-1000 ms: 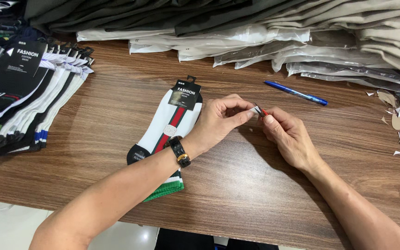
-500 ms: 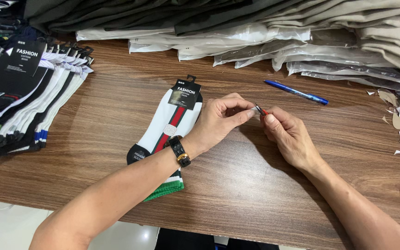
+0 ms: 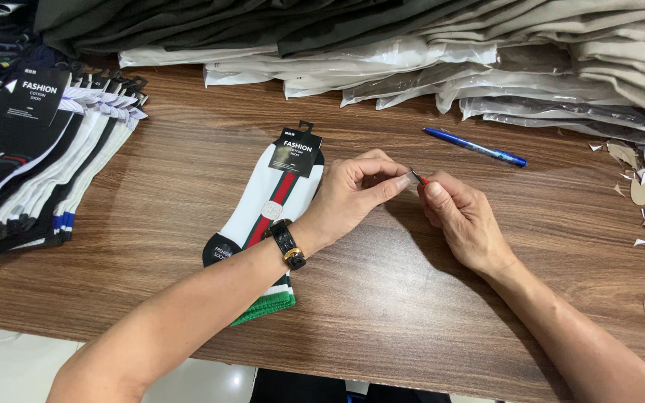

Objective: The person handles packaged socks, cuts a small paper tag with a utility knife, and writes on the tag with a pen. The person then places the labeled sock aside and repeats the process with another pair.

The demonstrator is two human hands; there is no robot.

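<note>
Head view shows our left hand [image 3: 356,195] and right hand [image 3: 460,220] pinched together on a small grey piece with a red tip [image 3: 417,178], held just above the wooden table [image 3: 412,313], right of the packaged sock [image 3: 266,209]. We cannot tell which way so small a piece points. That sock is white with a red and green stripe; its long axis runs away from us, black card topmost. A blue pen [image 3: 475,147] lies beyond it, to the right.
</note>
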